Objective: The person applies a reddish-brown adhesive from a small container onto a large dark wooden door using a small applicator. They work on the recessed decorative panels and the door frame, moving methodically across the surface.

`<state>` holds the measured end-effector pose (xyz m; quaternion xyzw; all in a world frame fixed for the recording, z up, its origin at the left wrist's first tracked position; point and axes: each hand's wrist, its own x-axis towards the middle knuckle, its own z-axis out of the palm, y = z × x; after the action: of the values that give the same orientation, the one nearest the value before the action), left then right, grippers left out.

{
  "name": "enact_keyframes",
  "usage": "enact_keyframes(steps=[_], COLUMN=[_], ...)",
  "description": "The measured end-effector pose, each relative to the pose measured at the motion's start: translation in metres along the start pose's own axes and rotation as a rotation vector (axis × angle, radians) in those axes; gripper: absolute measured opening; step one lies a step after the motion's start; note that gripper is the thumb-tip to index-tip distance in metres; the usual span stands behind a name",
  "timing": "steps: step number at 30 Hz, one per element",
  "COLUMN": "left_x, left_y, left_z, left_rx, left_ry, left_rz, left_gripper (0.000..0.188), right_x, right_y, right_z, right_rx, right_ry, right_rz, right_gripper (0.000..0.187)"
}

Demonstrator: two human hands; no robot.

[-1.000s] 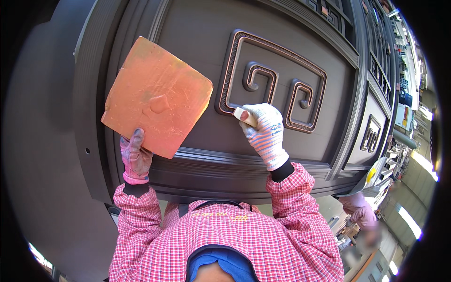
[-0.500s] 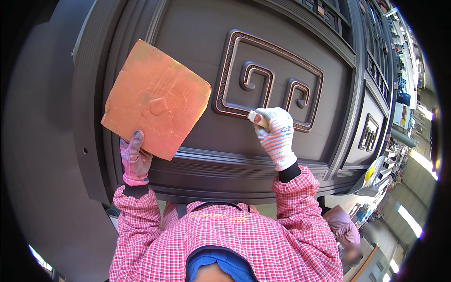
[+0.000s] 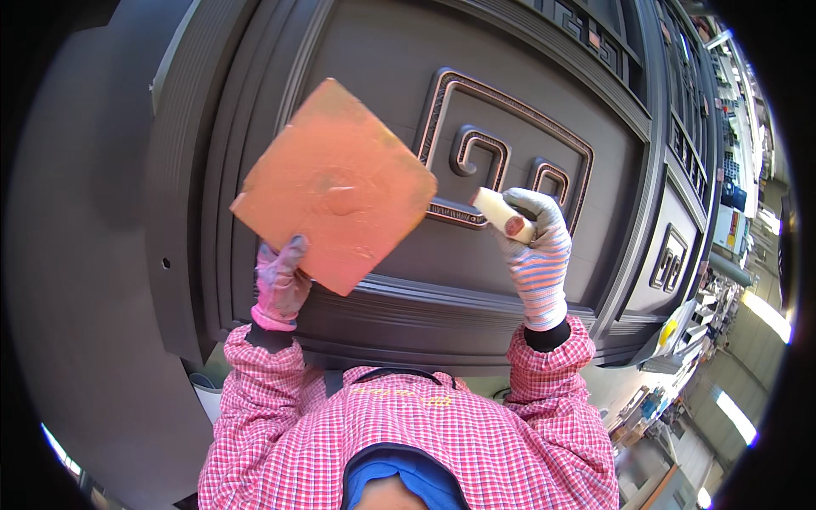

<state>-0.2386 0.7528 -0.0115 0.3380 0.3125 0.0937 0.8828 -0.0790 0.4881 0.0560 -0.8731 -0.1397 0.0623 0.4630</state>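
My left hand, in a stained pink-and-grey glove, is closed on the lower corner of a square board coated in copper-orange paint. A thicker wet dab lies near the board's middle. In my right hand, wearing a striped white work glove, is a small pale roll, perhaps sponge or cloth, with a reddish-brown stain at one end. It is held beside the board's right corner. Behind both hands stands a dark grey panel with a raised scroll moulding, whose edges show copper lines. The board hides part of the panel.
A plain dark grey surface fills the left side. Further right, the panelling continues with a smaller scroll motif and lattice openwork above. Workshop clutter and lit ceiling strips show at the far right.
My right hand has come off the moulding and turned, showing more of the roll. The board in my left hand has shifted right and rotated, closer to the roll.
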Motion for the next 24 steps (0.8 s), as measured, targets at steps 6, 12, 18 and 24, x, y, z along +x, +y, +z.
enact_keyframes(steps=[6, 12, 18, 24], left_x=[0.002, 0.003, 0.006, 0.014], left_y=[-0.012, -0.014, -0.019, -0.014], left_z=[0.003, 0.006, -0.002, -0.011], left_rx=[-0.019, -0.002, 0.038, 0.057], left_ry=[-0.112, -0.133, -0.109, -0.055], left_rz=[-0.076, -0.090, -0.099, -0.027], left_gripper=[0.053, 0.055, 0.056, 0.057], right_x=[0.025, 0.034, 0.044, 0.080], right_y=[-0.047, -0.042, -0.047, -0.009], right_z=[0.040, 0.058, 0.056, 0.050], right_rx=[-0.081, -0.331, -0.333, -0.058], right_ry=[-0.135, -0.301, -0.333, 0.007], right_rz=[-0.266, -0.508, -0.524, -0.317], right_gripper=[0.019, 0.036, 0.041, 0.021])
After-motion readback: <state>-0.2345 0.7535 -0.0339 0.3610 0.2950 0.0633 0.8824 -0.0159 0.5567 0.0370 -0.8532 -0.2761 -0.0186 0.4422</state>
